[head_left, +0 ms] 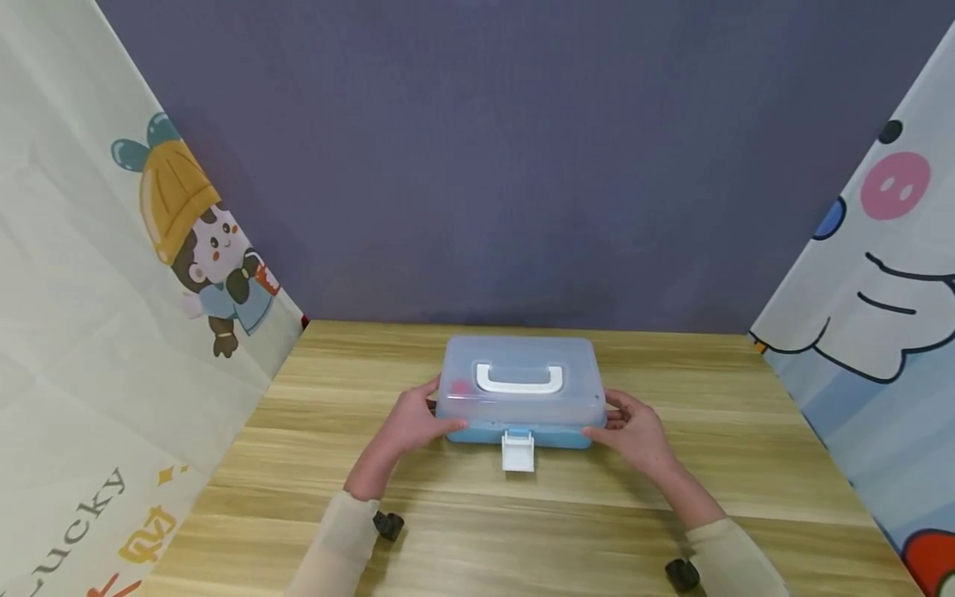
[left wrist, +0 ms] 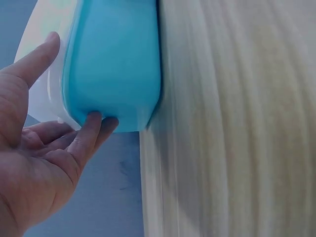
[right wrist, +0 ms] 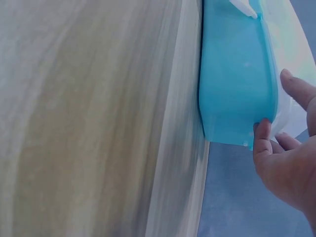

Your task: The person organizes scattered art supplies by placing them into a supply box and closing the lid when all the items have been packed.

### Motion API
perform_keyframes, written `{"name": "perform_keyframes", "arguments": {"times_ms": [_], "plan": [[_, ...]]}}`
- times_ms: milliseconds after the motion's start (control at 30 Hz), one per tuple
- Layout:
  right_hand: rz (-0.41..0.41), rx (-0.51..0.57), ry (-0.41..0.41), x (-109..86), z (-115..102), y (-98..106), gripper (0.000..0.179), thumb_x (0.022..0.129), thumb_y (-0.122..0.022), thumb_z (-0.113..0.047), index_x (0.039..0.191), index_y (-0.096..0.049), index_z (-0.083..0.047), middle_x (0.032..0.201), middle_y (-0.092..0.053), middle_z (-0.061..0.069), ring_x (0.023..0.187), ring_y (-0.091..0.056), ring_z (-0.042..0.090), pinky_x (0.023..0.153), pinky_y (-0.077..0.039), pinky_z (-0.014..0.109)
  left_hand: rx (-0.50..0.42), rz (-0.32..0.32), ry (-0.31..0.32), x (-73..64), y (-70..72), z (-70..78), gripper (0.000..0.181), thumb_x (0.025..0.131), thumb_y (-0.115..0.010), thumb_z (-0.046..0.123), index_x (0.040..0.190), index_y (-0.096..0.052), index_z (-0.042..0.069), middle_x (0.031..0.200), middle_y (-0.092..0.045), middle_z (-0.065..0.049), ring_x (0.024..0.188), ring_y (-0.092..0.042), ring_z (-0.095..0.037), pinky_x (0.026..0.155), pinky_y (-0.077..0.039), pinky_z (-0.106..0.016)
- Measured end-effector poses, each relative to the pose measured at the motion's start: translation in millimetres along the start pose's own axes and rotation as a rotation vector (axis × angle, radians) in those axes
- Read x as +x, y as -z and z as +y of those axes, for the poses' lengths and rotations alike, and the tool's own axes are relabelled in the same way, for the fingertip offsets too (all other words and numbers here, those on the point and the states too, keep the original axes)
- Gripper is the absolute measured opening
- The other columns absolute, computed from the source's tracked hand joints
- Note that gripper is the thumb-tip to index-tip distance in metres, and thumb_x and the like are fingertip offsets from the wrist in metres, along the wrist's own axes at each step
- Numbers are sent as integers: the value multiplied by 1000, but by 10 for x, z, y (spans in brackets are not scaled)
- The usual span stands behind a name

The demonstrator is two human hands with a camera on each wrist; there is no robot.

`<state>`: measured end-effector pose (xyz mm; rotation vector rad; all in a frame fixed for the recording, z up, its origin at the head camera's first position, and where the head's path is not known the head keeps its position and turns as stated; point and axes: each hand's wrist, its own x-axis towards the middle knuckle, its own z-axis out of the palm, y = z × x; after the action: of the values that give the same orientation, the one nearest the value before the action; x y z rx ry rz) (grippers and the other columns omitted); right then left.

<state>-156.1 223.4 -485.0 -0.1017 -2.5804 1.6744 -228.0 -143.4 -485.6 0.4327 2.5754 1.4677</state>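
Note:
A plastic storage box [head_left: 555, 437] with a light blue base and a cloudy see-through lid [head_left: 522, 406] stands on the table, its lid down. A white carry handle [head_left: 520, 387] lies on top. The white front latch [head_left: 518, 453] is flipped outward. Something pink shows faintly through the lid's left part. My left hand [head_left: 414, 419] holds the box's left end, thumb at the front and fingers around the side. At the right end my right hand [head_left: 636, 431] holds it likewise. In the wrist views, fingertips [left wrist: 93, 118] touch the blue end wall near the lid's rim.
The wood-grain table [head_left: 522, 531] ends at a dark grey-purple wall [head_left: 522, 166] behind the box. Cartoon-printed cloths hang on the left [head_left: 89, 290] and right [head_left: 858, 332]. Small black devices [head_left: 388, 525] sit at both wrists.

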Motion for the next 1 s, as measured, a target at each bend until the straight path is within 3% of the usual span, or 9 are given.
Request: {"name": "perform_keyframes", "arguments": {"times_ms": [133, 400, 667, 833, 1000], "plan": [[0, 4, -3, 20, -3, -26, 75, 73, -87, -18, 136, -51, 2, 130, -57, 24, 95, -64, 30, 68, -55, 25, 1, -8, 3, 6, 6, -4, 98, 71, -87, 39, 149, -37, 8, 91, -71, -7, 85, -68, -17, 59, -55, -31], [-23, -21, -52, 55, -43, -32, 79, 74, -87, -17, 138, -45, 3, 106, -64, 21, 93, -63, 28, 66, -54, 29, -54, -1, 31, 1, 11, 28, 98, 72, -87, 37, 150, -36, 9, 89, -70, -6, 84, -66, -18, 56, -54, -33], [-33, -19, -57, 84, -56, -34, 77, 74, -86, -16, 137, -46, 4, 110, -63, 23, 100, -61, 32, 69, -54, 30, -56, 8, 56, 48, 26, 33, 98, 70, -89, 35, 149, -38, 11, 97, -70, -9, 90, -67, -20, 61, -56, -32], [-33, -36, -77, 101, -45, -39, 77, 74, -86, -17, 136, -46, 3, 113, -62, 23, 102, -61, 33, 70, -54, 30, -48, 1, 46, 73, 15, -3, 97, 70, -89, 33, 149, -38, 9, 101, -69, -10, 88, -67, -19, 62, -56, -32], [-29, -65, -63, 126, -58, -30, 77, 74, -86, -18, 136, -46, 3, 116, -61, 24, 103, -60, 33, 72, -54, 32, 6, 20, 11, 97, 6, 19, 95, 70, -88, 38, 148, -40, 12, 115, -66, -9, 88, -63, -17, 74, -54, -34]]}}
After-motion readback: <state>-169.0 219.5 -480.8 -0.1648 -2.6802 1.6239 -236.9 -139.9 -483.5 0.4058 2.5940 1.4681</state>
